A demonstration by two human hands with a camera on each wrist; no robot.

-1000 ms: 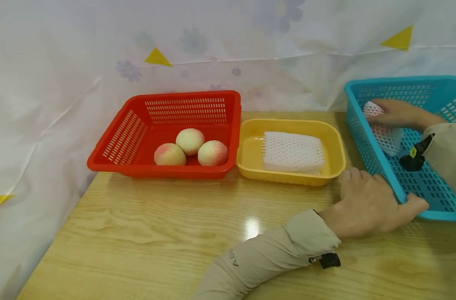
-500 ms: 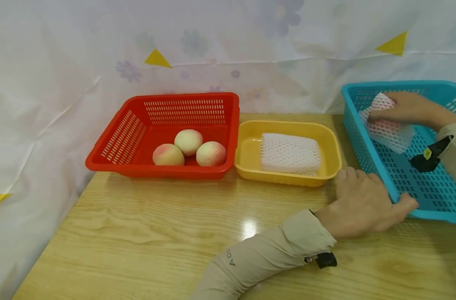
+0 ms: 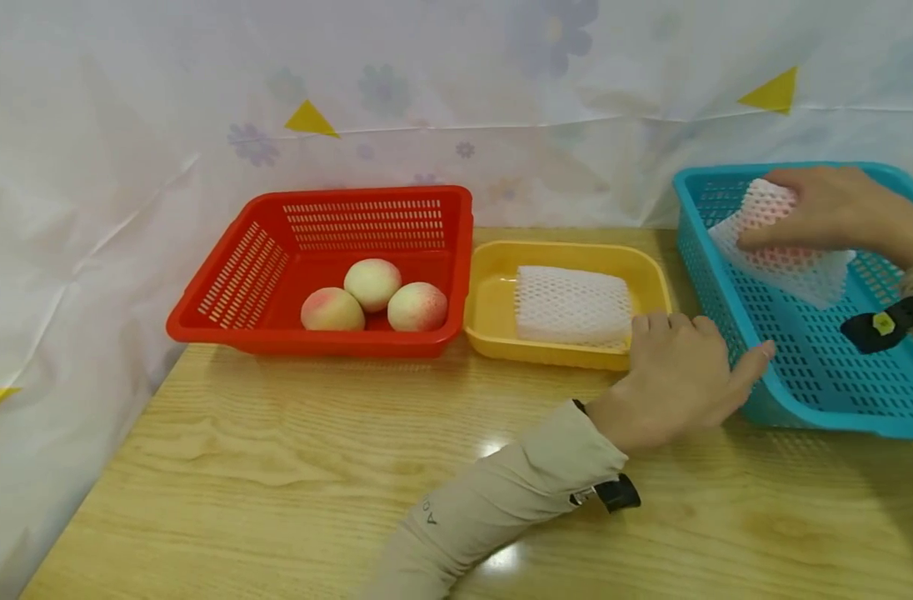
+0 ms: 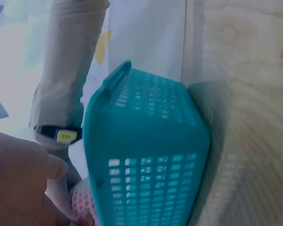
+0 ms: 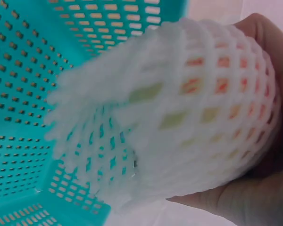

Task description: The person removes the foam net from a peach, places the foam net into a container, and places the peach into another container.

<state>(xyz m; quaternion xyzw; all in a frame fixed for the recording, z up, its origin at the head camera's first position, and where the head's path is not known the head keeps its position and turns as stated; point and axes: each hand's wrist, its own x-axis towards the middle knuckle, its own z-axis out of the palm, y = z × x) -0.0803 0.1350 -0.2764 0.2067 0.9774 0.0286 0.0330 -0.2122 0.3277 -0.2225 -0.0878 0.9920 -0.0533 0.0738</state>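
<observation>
In the head view my right hand [image 3: 839,208] grips a peach in a white foam net sleeve [image 3: 779,237] above the blue basket [image 3: 779,392]. The right wrist view shows thumb and fingers around the sleeve's covered end [image 5: 212,103]; its loose end flares out over the basket wall. Pink and yellow skin shows through the mesh. My left hand [image 3: 677,375] hovers at the left side of the blue basket, by the right end of the yellow tray [image 3: 494,337]. Its thumb extends toward the basket rim, and nothing is held in it.
Flat foam net sleeves [image 3: 572,304] lie in the yellow tray. To its left stands a red basket [image 3: 314,343] with three bare peaches [image 3: 372,285]. The wooden table [image 3: 276,467] runs in front; a patterned white sheet [image 3: 396,108] hangs behind.
My right hand has lifted the sleeved peach up from the blue basket's floor. My left hand has let go of the basket's rim and moved left toward the yellow tray.
</observation>
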